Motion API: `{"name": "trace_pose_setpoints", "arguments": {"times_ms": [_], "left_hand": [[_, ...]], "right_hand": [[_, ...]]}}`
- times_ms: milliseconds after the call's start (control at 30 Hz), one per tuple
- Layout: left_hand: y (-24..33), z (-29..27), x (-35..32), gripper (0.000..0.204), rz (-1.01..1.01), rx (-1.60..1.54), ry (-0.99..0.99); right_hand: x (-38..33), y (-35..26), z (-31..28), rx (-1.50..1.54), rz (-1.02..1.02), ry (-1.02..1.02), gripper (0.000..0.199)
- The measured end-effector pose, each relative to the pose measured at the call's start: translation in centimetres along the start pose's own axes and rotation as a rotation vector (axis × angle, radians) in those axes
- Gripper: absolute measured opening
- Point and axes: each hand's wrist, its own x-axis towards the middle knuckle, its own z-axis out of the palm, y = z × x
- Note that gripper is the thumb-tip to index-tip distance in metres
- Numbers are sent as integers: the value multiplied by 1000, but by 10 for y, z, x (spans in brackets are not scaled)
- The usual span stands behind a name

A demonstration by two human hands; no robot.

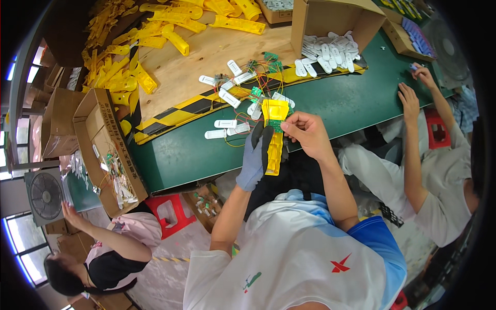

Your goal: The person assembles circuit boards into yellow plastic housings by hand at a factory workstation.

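Observation:
My left hand (253, 157), in a grey glove with black fingers, grips a yellow plastic housing half (275, 155) over the table's front edge. A small green circuit board (275, 125) sits across the housing. My bare right hand (308, 135) pinches at the board's right edge, thumb and forefinger together. Thin coloured wires run from around the housing to more green boards (273, 63) just beyond. Among the wires lie several white oval plastic pieces (229, 98). My fingers partly hide the housing's middle.
Yellow housings (175, 41) are heaped at the far left on a plywood board (206, 62) edged with striped tape. A carton (330, 26) spills white pieces. Another carton (111, 150) holds wired parts at the left. Co-workers sit on both sides of the green table (181, 160).

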Motion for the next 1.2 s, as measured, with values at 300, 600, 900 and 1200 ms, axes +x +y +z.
{"name": "trace_pose_setpoints", "arguments": {"times_ms": [300, 600, 900, 1200], "left_hand": [[22, -1, -6, 41, -128, 2, -173], [22, 10, 0, 34, -116, 60, -65], [-3, -15, 6, 24, -2, 71, 67], [7, 3, -3, 37, 30, -51, -37]], "right_hand": [[1, 0, -7, -17, -55, -61, 13], [5, -1, -11, -32, -14, -101, 13], [15, -9, -29, -135, -83, -38, 16], [82, -47, -86, -1245, -498, 438, 20]]}}
